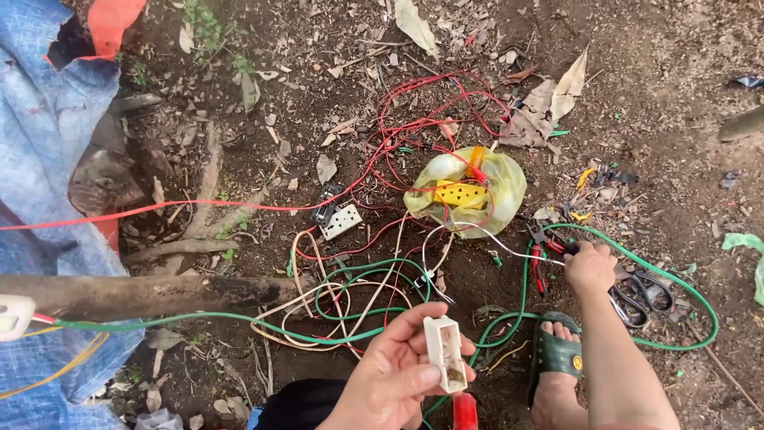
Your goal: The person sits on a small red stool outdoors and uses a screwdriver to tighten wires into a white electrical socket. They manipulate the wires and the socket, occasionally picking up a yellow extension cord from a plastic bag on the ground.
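Head view, looking down at bare earth: low in the middle, the left hand [394,374] pinches a small white rectangular plastic housing [446,354], thumb along one side and fingers curled behind it, its open face turned up toward the camera; just below it a red object [465,412] shows at the frame's edge, and what it is cannot be told. Further right, the right hand [590,267] reaches out over the soil, closed into a loose fist on the red-handled pliers [539,259]; a thin white wire [477,233] runs from the plier tips toward the left. Just beside that hand lie black-handled scissors [641,299]; beneath the forearm a foot in a green sandal [555,354] rests on the ground. A green cable [676,279] loops around hand, scissors and foot; cream and red wires [414,119] tangle across the middle. Beyond them sits a yellow plastic bag [497,191] holding a yellow socket block [460,193]; to its left lies a white socket plate [341,220]. A wooden pole [151,295] crosses at left over a blue tarpaulin [40,143]; dry leaves [569,84] are scattered around.
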